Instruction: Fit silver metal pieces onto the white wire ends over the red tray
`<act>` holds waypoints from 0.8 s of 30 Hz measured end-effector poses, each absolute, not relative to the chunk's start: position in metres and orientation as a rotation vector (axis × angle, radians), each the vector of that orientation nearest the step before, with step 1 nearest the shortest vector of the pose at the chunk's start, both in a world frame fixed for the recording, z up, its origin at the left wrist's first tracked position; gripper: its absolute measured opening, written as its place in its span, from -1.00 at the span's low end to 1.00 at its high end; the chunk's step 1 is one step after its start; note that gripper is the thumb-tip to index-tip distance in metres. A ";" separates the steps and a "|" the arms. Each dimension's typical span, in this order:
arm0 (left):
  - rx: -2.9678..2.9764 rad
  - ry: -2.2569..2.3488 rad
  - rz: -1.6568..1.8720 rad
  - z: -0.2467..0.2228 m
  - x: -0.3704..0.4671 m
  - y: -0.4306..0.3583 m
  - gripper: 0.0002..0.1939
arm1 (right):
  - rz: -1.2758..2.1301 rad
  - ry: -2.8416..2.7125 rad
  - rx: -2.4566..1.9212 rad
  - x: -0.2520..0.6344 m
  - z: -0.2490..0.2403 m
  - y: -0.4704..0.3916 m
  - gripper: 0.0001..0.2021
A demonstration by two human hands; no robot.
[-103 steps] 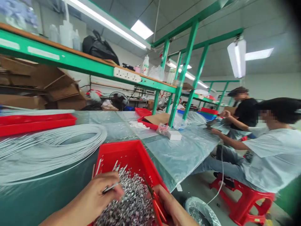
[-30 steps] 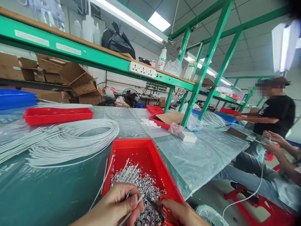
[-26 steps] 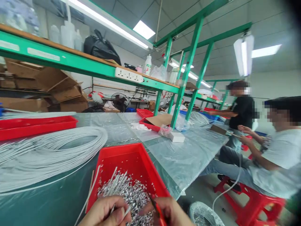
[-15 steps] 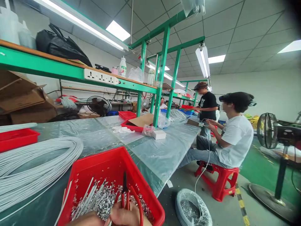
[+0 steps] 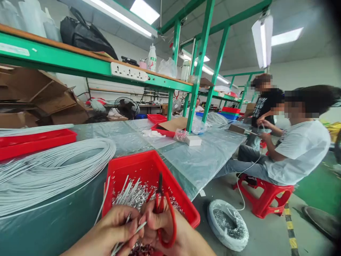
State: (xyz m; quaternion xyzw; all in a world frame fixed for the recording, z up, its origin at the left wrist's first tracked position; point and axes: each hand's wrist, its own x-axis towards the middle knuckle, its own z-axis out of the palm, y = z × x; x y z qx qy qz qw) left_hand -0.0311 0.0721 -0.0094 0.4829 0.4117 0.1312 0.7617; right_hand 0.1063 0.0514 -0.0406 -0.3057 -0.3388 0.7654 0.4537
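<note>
Right above the red bin (image 5: 128,167), your left hand (image 5: 112,231) pinches a thin white wire (image 5: 128,233) slanting up toward your right hand (image 5: 160,224), which grips red pliers (image 5: 162,213), tip probably pointing away.

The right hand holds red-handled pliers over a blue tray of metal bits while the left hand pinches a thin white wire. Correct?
Not quite: in the head view the tray is red, not blue. The right hand does hold the red-handled pliers over it, and the left hand pinches the thin white wire.
</note>
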 end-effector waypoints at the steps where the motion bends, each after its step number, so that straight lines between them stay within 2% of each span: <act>1: 1.053 0.861 0.257 -0.009 -0.030 0.073 -0.35 | 1.717 -0.936 -0.833 0.108 -0.040 0.052 -0.52; 3: 1.033 0.884 0.265 -0.011 -0.029 0.075 -0.42 | 1.075 -1.319 -1.091 0.114 -0.038 0.053 -0.83; 4: 1.042 0.896 0.290 -0.012 -0.028 0.077 -0.48 | 0.739 -1.474 -1.177 0.117 -0.036 0.054 -0.90; 5: 1.073 0.912 0.317 -0.013 -0.028 0.078 -0.50 | 0.509 -1.556 -1.227 0.121 -0.034 0.055 -0.85; 6: 1.126 0.923 0.337 -0.014 -0.028 0.079 -0.51 | 0.412 -1.565 -1.269 0.125 -0.032 0.057 -0.87; 7: 1.197 0.924 0.338 -0.015 -0.028 0.079 -0.49 | 0.446 -1.546 -1.310 0.129 -0.030 0.060 -0.87; 10: 1.415 0.959 0.306 -0.013 -0.031 0.080 -0.40 | 0.892 -1.464 -1.454 0.138 -0.027 0.067 -0.63; 11: 1.491 1.003 0.303 -0.012 -0.033 0.081 -0.40 | 0.966 -1.490 -1.498 0.140 -0.027 0.069 -0.61; 14: 1.777 1.190 0.290 -0.009 -0.044 0.084 -0.55 | 0.702 -1.741 -1.699 0.148 -0.029 0.074 -0.71; 17: 1.885 1.224 0.202 -0.013 -0.057 0.087 -0.46 | 0.478 -1.868 -1.861 0.157 -0.034 0.078 -0.65; 19: 1.709 1.173 0.198 -0.018 -0.064 0.086 -0.39 | 0.512 -1.821 -1.898 0.161 -0.037 0.079 -0.52; 21: 1.426 1.096 0.291 -0.019 -0.067 0.080 -0.37 | 0.561 -1.842 -1.886 0.163 -0.040 0.079 -0.51; 24: 1.039 0.998 0.488 -0.009 -0.063 0.068 -0.45 | 0.622 -1.882 -1.780 0.163 -0.045 0.080 -0.50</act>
